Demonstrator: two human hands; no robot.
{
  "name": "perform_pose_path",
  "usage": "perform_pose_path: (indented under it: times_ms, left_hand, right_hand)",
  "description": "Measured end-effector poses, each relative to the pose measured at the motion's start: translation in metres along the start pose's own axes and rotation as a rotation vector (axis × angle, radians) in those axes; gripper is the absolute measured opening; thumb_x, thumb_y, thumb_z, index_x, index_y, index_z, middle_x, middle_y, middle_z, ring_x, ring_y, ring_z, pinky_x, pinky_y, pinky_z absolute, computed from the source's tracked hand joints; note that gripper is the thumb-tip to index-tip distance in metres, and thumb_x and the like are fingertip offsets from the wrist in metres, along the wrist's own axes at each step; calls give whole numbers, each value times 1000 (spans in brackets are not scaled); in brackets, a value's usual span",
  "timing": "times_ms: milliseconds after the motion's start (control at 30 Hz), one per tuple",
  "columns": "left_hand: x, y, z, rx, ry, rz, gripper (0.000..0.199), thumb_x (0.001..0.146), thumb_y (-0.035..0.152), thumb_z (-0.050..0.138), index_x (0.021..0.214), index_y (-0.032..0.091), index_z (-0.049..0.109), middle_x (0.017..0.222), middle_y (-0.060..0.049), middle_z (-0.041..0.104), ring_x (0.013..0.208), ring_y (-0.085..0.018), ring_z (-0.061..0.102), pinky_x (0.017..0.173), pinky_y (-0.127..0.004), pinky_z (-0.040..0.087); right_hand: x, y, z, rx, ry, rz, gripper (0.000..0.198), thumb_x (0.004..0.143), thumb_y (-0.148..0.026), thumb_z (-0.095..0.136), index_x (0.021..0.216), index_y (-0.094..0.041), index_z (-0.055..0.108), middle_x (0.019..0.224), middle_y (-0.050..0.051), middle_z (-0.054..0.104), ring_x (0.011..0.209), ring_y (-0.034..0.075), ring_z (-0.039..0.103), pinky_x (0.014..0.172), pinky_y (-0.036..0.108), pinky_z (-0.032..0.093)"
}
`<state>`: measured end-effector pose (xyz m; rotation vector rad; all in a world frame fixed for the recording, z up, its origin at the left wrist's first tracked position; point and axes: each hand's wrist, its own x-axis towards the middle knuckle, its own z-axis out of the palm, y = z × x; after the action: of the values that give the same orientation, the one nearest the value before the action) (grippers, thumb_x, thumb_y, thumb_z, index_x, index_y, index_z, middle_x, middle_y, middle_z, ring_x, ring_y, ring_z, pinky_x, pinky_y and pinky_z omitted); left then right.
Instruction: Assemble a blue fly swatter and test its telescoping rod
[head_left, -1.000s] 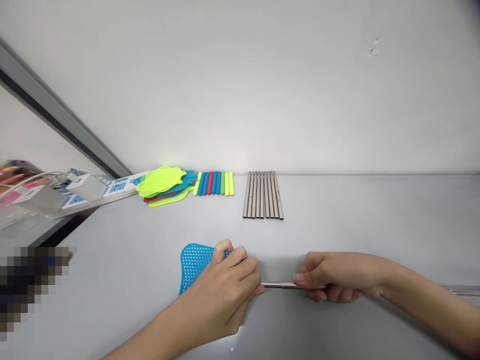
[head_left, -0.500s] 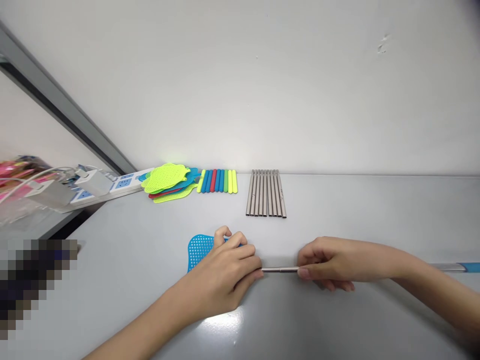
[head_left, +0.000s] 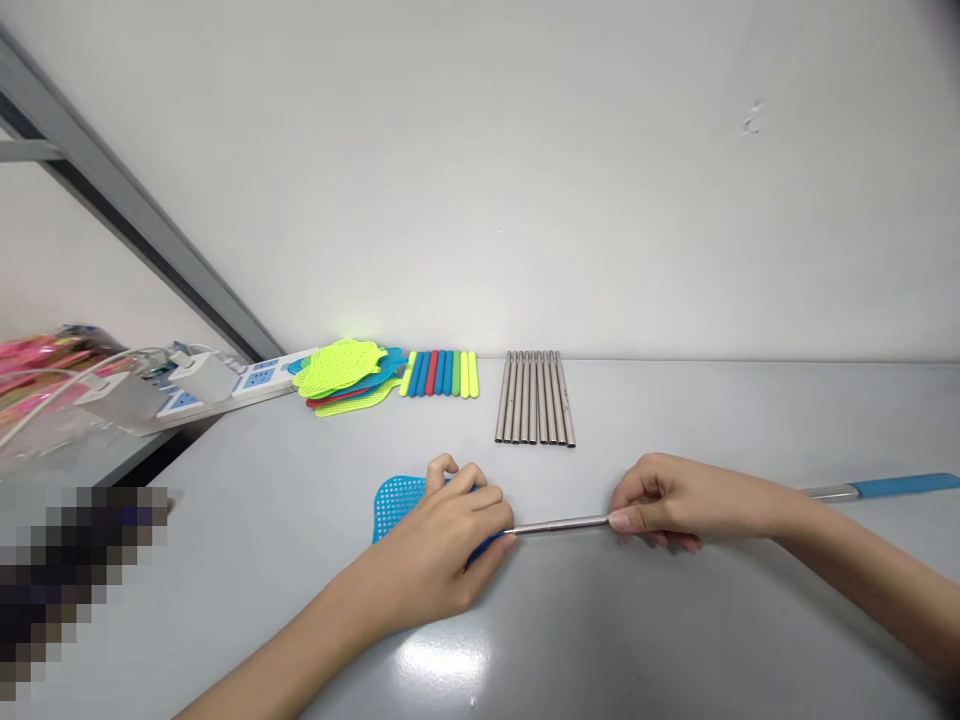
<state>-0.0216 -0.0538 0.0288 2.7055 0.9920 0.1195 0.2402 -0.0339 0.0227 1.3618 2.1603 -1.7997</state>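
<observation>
A blue fly swatter head (head_left: 396, 505) with a perforated mesh lies under my left hand (head_left: 450, 545), which is closed around its neck and covers part of the mesh. From there a thin telescopic metal rod (head_left: 559, 525) runs right, in visible sections. My right hand (head_left: 667, 505) pinches this rod between thumb and fingers. Past my right wrist, a thicker silver tube (head_left: 829, 492) and a blue handle grip (head_left: 907, 485) stick out, in line with the rod. My right hand and forearm hide the stretch between.
Behind my hands stand a row of metal tubes (head_left: 534, 400), several coloured handle grips (head_left: 439, 374) and a pile of swatter heads (head_left: 341, 368). A white power strip (head_left: 262, 378) with plugged-in adapters lies at the left. A white wall (head_left: 600, 200) closes the back.
My right hand has moved slightly right and away from me, and more of the thin rod shows between my hands. The blue grip end has swung toward the wall, more of it in view.
</observation>
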Motion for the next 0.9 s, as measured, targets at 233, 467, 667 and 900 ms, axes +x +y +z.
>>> perform_pose_path:
  times_ms: [233, 467, 667, 900]
  left_hand:
    - [-2, 3, 1, -51, -54, 31, 17, 83, 19, 37, 68, 18, 46, 65, 1, 49, 72, -15, 39, 78, -34, 25]
    - [-1, -5, -3, -27, 36, 0, 17, 83, 24, 39, 72, 18, 51, 76, 0, 50, 78, -14, 43, 84, -36, 21]
    - [-2, -12, -7, -36, 110, -39, 16, 85, 28, 39, 89, 23, 54, 100, -2, 50, 94, -16, 44, 88, -39, 18]
    - [-1, -30, -4, 38, 161, -172, 34, 87, 37, 33, 120, 29, 37, 125, -4, 37, 114, -20, 31, 95, -43, 17]
  right_hand:
    - [-2, -3, 6, -40, -13, -5, 31, 80, -37, 45, 67, -12, 59, 52, -1, 48, 45, 7, 43, 43, 18, 32]
    - [-3, -8, 3, -28, 9, -17, 35, 79, -43, 45, 70, -12, 59, 52, -2, 43, 45, 7, 37, 42, 18, 26]
    - [1, -1, -1, -23, 10, -46, 36, 79, -45, 45, 72, -13, 59, 53, -2, 43, 47, 8, 38, 44, 19, 28]
    - [2, 4, -9, 40, 30, -45, 37, 78, -47, 46, 72, -13, 59, 52, -3, 41, 44, 6, 35, 45, 19, 29]
